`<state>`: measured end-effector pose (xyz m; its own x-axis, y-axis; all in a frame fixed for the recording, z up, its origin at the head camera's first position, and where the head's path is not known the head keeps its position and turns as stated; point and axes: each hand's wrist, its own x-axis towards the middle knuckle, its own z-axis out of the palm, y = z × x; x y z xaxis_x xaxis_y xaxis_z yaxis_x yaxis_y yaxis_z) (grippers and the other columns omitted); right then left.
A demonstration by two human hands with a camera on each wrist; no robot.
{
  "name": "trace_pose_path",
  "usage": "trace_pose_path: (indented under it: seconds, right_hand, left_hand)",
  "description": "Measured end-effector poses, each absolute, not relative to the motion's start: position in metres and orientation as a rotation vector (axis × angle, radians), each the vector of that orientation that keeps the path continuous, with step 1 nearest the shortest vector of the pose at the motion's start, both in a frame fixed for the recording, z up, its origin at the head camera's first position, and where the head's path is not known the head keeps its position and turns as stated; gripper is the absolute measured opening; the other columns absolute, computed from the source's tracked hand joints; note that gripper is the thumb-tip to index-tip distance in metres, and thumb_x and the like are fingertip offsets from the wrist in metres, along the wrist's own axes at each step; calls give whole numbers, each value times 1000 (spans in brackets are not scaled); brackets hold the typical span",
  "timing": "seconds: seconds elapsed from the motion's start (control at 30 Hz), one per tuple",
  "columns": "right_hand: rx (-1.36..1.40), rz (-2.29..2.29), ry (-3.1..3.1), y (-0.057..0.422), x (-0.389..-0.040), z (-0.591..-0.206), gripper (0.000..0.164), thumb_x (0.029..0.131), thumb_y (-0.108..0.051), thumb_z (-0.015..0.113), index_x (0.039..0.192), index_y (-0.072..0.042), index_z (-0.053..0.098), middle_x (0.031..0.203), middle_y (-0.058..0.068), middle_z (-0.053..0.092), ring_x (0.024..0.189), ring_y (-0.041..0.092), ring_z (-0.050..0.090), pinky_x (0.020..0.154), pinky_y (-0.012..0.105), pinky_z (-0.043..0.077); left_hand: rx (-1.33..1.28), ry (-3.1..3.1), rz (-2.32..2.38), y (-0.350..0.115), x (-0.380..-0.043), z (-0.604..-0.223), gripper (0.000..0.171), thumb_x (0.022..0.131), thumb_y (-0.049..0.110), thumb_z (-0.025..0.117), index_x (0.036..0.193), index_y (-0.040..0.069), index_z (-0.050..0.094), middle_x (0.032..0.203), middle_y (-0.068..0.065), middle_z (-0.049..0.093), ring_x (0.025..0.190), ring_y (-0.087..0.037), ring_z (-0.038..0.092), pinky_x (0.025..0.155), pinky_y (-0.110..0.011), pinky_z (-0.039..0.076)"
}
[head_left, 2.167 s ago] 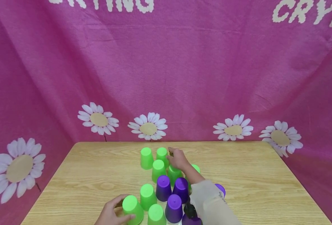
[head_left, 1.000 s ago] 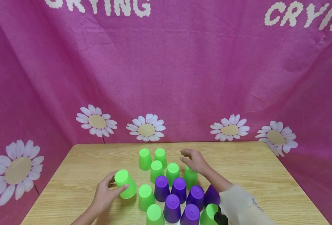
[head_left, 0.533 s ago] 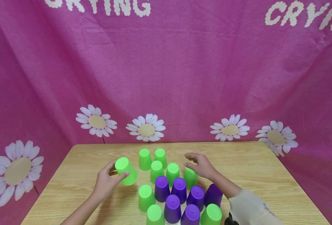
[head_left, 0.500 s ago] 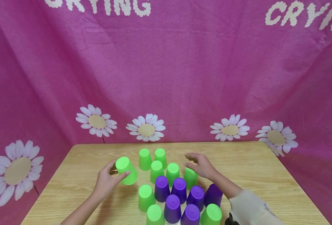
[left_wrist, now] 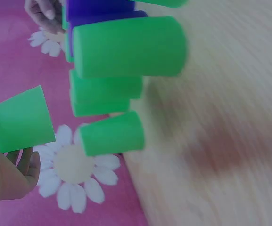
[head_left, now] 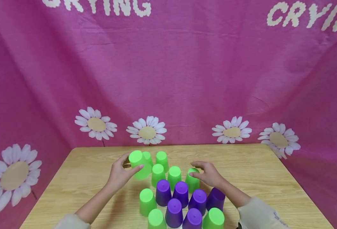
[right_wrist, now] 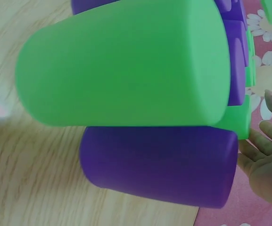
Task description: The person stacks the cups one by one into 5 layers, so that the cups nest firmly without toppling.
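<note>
My left hand (head_left: 119,174) grips a green plastic cup (head_left: 139,170), mouth down and tilted, raised above the back left of the table. Fingers and thumb span its sides; in the left wrist view this cup (left_wrist: 21,121) sits well off the tabletop. It partly hides another green cup (head_left: 147,156) behind it. My right hand (head_left: 210,175) holds nothing; its loosely bent fingers hover right at the top of a green cup (head_left: 192,184). Upside-down purple cups (head_left: 174,213) stand bunched in the middle, with green cups (head_left: 147,203) around them.
A wooden table (head_left: 271,190) carries all the cups. At its back hangs a pink cloth (head_left: 185,79) with white daisies. A green cup (head_left: 213,219) and a purple cup (head_left: 215,199) stand at the right of the group, beside my right forearm.
My left hand has lifted the green cup from the front left and carried it to the back row. The right hand has drawn back rightward from the rear green cups.
</note>
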<state>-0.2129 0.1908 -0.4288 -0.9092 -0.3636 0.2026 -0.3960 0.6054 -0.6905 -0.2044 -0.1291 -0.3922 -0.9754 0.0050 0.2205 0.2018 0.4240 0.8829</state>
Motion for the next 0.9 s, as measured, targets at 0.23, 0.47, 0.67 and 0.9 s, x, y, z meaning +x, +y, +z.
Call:
trace_pose_path:
  seconds: [0.23,0.47,0.67,0.9]
  right_hand:
    - [658,1246,-2773,195,-210,-435,46,81,-16,70,114,13,57,115,29,60,107,43,57,91,53,47]
    - [659,1286,-2794,198,-208,-436,49,79,-16,72,115,14,56,114,28,61,107,42,58,92,51,47]
    - [649,1294,-2799,200,-207,-435,49,78,-14,73,115,13,56,113,27,62,105,40,60,91,50,48]
    - [618,1298,-2808,198,-206,-437,48,78,-12,73,115,12,57,112,27,62,104,40,60,89,48,50]
  left_hand:
    - [-249,-2434,-1609,-109,-210,-383,48,73,8,77,117,1,59,101,-14,67,94,-26,62,81,-33,53]
    - [-287,-2411,-1636,-94,-221,-389,48,73,10,77,117,1,59,104,-16,66,96,-30,62,82,-40,53]
    - [-307,-2389,-1647,-84,-231,-393,48,73,11,77,116,-1,58,102,-18,66,94,-29,63,78,-35,54]
    - [-312,-2393,-1652,-73,-239,-395,50,73,12,76,117,-3,57,101,-20,66,93,-30,62,78,-37,54]
